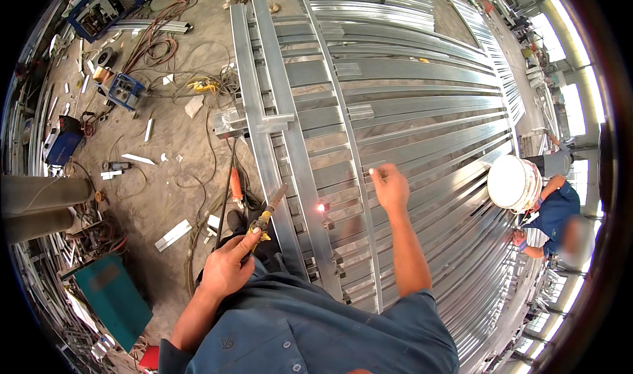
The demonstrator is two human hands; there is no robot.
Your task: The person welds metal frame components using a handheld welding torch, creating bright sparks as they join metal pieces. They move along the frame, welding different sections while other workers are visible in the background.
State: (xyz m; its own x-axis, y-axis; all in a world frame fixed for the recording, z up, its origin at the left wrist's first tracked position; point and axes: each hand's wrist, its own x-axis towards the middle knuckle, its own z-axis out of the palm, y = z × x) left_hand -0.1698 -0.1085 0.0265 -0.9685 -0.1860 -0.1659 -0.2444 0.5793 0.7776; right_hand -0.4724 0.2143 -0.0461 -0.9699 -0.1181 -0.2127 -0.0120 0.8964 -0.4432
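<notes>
My left hand (227, 266) is wrapped round a welding torch (267, 217) with a yellow body and a worn brown tip. The tip points up and to the right, over the near rails of a metal frame (257, 110). A small red-hot spot (322, 208) glows on the frame, apart from the torch tip. My right hand (390, 186) hovers over the long silvery metal bars (422, 136), just right of a thin cross rail (353, 150). Its fingers are curled in toward the thumb; what they hold, if anything, is too small to make out.
At the right edge a co-worker in a blue shirt (560, 209) works beside a white bucket (514, 183). Left on the floor lie cables (155, 44), an orange-handled tool (236, 184), metal offcuts (173, 235), a blue machine (62, 140) and a green box (112, 298).
</notes>
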